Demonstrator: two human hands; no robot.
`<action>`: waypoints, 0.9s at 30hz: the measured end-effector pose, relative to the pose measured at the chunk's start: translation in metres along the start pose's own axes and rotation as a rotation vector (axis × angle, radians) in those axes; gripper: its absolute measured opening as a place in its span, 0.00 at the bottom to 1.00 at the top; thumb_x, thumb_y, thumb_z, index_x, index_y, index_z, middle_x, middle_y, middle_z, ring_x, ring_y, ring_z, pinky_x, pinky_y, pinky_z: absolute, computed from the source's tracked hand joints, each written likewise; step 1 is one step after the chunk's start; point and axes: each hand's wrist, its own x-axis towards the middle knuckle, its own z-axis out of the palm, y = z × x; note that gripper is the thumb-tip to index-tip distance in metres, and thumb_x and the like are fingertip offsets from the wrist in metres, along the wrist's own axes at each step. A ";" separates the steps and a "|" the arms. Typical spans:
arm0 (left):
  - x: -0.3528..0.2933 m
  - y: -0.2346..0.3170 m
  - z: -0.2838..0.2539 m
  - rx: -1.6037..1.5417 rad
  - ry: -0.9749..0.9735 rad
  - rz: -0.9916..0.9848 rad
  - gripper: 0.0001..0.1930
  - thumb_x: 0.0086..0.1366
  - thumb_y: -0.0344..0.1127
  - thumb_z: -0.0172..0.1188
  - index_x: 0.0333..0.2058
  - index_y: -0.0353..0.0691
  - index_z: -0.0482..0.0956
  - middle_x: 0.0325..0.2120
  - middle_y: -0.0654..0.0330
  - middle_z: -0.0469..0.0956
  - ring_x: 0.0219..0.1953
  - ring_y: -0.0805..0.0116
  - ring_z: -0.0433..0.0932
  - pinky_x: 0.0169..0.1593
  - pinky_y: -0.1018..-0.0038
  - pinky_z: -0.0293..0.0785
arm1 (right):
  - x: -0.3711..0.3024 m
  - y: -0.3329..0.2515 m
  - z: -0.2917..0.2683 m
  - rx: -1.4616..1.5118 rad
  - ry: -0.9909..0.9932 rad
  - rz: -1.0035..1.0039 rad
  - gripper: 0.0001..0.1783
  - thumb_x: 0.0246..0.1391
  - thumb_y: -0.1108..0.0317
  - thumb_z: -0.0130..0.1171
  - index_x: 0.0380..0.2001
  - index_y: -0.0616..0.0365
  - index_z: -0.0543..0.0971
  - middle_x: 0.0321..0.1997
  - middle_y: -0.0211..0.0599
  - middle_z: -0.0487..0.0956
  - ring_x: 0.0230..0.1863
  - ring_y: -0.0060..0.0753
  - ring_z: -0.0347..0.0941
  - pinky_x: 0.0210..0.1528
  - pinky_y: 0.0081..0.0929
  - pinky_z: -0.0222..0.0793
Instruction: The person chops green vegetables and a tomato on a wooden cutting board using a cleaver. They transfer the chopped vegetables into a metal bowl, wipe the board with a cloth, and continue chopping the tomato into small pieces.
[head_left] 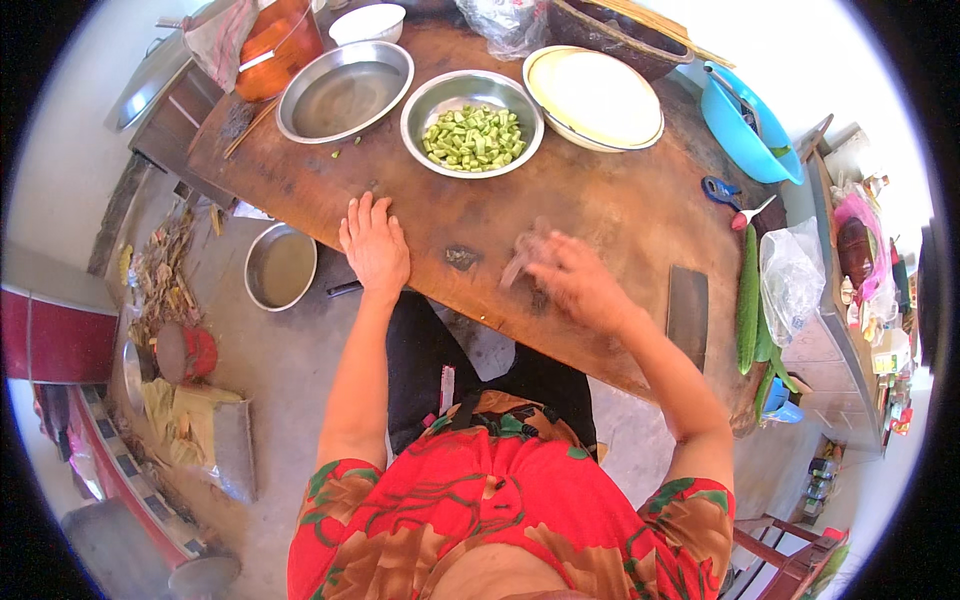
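Observation:
My left hand [375,243] lies flat on the near left edge of the brown wooden table [440,215], fingers stretched out and holding nothing. Over the table's near middle is my right hand [583,285], its fingers smeared by motion. A pale, blurred shape shows at its fingertips; I cannot make out whether it is a thing or the fingers themselves. Beyond both hands stands a steel bowl [412,122] of chopped green vegetable pieces [475,138]. Left of that sits a steel basin [290,118] with water in it. A dark patch [460,258] marks the tabletop between my hands.
A white lidded enamel basin [592,95] stands right of the bowl. At the right are a blue basin [740,130], a peeler [720,190], cucumbers [748,300], a plastic bag [793,280] and a dark rectangular blade [687,315]. Another water basin [281,266] is below the table's left edge.

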 end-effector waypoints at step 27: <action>0.002 0.006 -0.006 -0.056 0.016 0.007 0.17 0.65 0.36 0.52 0.52 0.45 0.73 0.61 0.56 0.67 0.66 0.54 0.60 0.68 0.53 0.50 | -0.079 0.132 -0.049 -0.306 0.110 0.652 0.24 0.54 0.64 0.57 0.56 0.45 0.75 0.62 0.48 0.69 0.68 0.56 0.58 0.65 0.48 0.57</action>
